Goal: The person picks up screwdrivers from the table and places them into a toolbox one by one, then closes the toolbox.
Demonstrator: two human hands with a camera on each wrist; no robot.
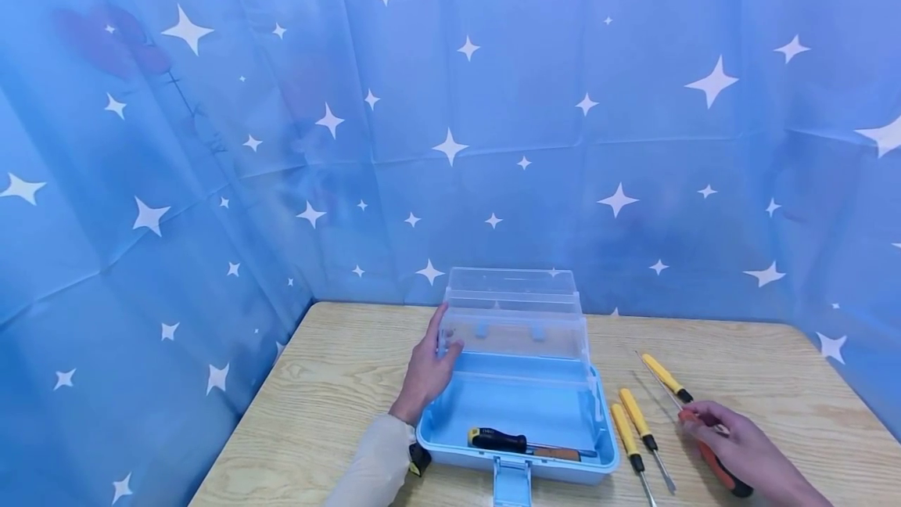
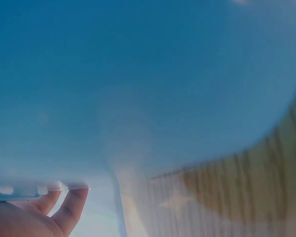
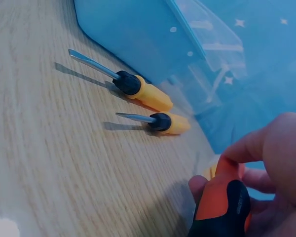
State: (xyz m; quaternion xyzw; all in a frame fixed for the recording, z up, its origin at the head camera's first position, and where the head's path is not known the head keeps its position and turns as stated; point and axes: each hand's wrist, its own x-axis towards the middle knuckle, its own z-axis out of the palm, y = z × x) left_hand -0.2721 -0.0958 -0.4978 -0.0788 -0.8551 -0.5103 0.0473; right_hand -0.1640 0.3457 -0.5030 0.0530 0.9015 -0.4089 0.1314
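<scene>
A light-blue toolbox (image 1: 521, 405) stands on the table, its clear lid (image 1: 517, 327) raised at the back. My left hand (image 1: 428, 370) holds the lid's left side, thumb toward the inside; its fingers (image 2: 71, 210) also show low in the left wrist view. To the right of the box, my right hand (image 1: 732, 440) grips an orange-and-black screwdriver (image 3: 219, 205) by the handle, its shaft pointing away and left. Inside the toolbox, along its front wall, lie a black-and-yellow screwdriver (image 1: 500, 440) and a brown piece (image 1: 556, 454).
Yellow-handled screwdrivers, one farther back (image 1: 665, 376) and two side by side (image 1: 637, 417), lie between the box and my right hand. A black-and-yellow object (image 1: 419, 460) sits by the box's front left corner, partly behind my sleeve. A starry blue curtain (image 1: 450, 100) hangs behind the table.
</scene>
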